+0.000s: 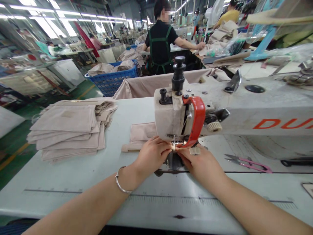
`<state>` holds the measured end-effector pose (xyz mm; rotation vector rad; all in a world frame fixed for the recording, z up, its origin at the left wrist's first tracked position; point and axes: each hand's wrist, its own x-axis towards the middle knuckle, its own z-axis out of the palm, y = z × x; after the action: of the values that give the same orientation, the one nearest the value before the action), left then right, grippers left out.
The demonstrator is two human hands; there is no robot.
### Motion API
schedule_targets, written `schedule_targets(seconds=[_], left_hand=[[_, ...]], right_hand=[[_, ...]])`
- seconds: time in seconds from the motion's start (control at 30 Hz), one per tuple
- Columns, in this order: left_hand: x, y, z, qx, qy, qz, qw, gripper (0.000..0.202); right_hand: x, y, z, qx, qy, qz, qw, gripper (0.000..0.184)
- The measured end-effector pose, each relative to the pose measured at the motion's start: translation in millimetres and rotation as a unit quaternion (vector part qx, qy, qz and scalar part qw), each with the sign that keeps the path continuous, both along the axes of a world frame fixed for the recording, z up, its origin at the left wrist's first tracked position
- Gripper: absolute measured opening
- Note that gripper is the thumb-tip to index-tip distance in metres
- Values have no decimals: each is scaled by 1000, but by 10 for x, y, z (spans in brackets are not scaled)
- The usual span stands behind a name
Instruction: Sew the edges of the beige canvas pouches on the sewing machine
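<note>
Both hands meet under the sewing machine (220, 111) head, at the needle area. Left hand (153, 155) fingers pinched together on a small beige tab (174, 147) at the needle; right hand (198, 163) fingertips closed on the same tab from the 3 o'clock side. A second small beige piece (195, 150) lies just beside the right thumb, touching the red guard (197, 122) base. Silver bangle (119, 181) on the left wrist.

Beige fabric panel (141, 133) lies flat at 11 o'clock of the left hand, partly under the machine head, its near edge a narrow strip just beside the left knuckles. Stack of beige fabric pieces (68, 130) at 9 o'clock, well apart, reaching close to the left desk (73, 173) edge. Pink-handled thread snips (246, 162) at 3 o'clock of the right hand, near but not touching.

Open room: bare desk between stack and left hand, and the whole near strip by the forearms down to the front edge. Machine arm blocks 1 to 3 o'clock. Far side: blue basket (112, 80) of fabric, a person in black (160, 42) at another desk.
</note>
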<state>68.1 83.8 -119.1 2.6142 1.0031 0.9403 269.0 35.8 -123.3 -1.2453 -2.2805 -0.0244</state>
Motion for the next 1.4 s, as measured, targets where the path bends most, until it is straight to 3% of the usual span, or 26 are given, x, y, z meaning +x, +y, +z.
schedule_targets(seconds=[0.63,0.93,1.13,1.2,1.27,1.33,1.4], left_hand=[[-2,19,-27,-26,6,14,1000,11],[-13,-56,1,-40,23,-6,999,11],[-57,19,73,-46,58,-3,997,14],[-116,4,141,-44,85,10,995,31],[-224,-122,219,-55,132,22,990,66],[-384,-395,290,-77,185,18,980,97],[-586,-787,337,-102,228,8,968,106]], right_hand=[[-42,-9,47,2,-21,-15,1000,18],[-33,-39,-15,-25,-7,-8,1000,16],[-1,-56,-9,-26,7,-8,1000,21],[37,-69,-16,-15,30,-4,999,24],[100,-88,-27,1,60,0,998,25],[186,-113,-52,12,84,4,996,24],[269,-124,-119,20,113,8,993,24]])
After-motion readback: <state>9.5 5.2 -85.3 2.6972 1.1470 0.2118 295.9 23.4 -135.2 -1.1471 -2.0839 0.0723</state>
